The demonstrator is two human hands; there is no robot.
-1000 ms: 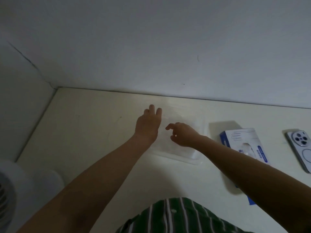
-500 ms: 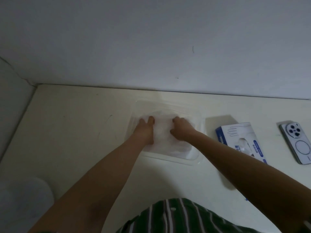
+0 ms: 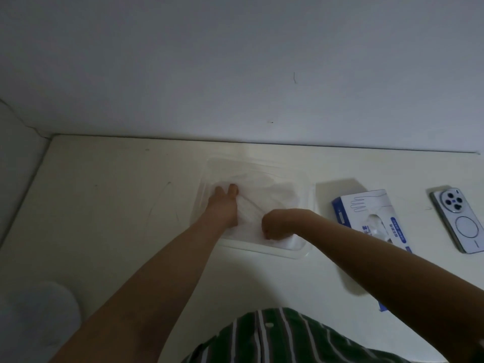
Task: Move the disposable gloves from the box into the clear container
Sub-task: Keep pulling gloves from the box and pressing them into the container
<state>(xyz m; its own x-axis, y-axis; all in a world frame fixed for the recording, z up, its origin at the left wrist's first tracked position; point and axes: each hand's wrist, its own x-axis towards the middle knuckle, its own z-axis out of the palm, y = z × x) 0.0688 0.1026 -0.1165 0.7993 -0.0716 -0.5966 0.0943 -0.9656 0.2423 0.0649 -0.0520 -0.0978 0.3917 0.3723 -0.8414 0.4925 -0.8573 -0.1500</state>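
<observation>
Since half a second earlier, the right hand (image 3: 277, 224) had drawn back from beside the left towards the near rim and closed into a fist, while the left hand (image 3: 224, 205) kept its place on the left part of the pile. The left hand lay flat with its fingers straight, pressing the disposable gloves (image 3: 275, 191) down. The right hand's fingers were curled under on the film, and taut creases ran slantwise from the left fingertips to that fist; the knuckles hid the fingertips themselves.

The gloves lay inside the clear container (image 3: 262, 248), a thin, cloudy, crumpled film heaped across its floor. Which way their fingers pointed could not be told. The container was a shallow tray of transparent plastic with rounded corners and a broad flat rim, its longer side running left to right and turned slightly, so that its right end sat nearer the person.

Just to its right, apart from it, lay the box (image 3: 366, 205), white and blue card, flat on its back, its long axis running away from the person with the far end leaning left. A line drawing of a glove on its top pointed its fingers left, and film showed in the oval opening. Well to the right lay a pale phone (image 3: 463, 226), camera side up. Everything rested on a smooth cream table (image 3: 110, 205) against a plain wall (image 3: 235, 61)
</observation>
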